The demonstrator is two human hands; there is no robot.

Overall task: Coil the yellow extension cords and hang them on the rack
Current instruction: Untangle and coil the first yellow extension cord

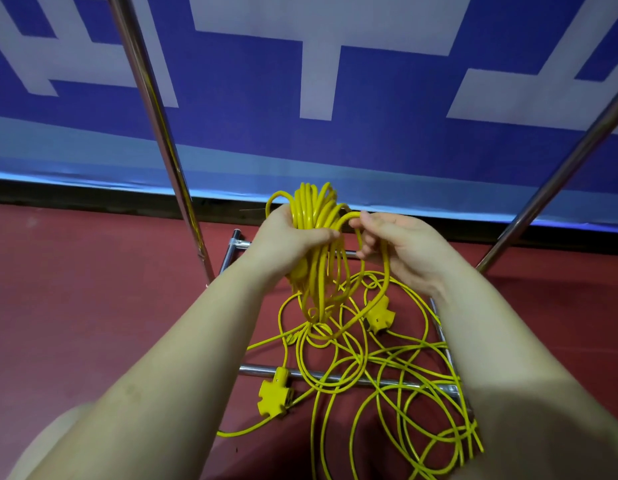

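My left hand (289, 237) grips a bundle of yellow cord loops (312, 209) that stick up above the fist and hang down below it. To its right, my right hand (401, 247) pinches one strand of the same yellow cord (359, 237) close to the bundle. Loose yellow cord (387, 368) lies tangled on the red floor under my arms, across the rack's base. One yellow socket block (273, 396) rests by the front base bar; another (378, 315) lies further back.
The rack's chrome uprights rise at the left (155, 133) and right (557, 181). Its base bars (338, 377) lie on the red floor (93, 289). Behind stands a blue and white banner (318, 81).
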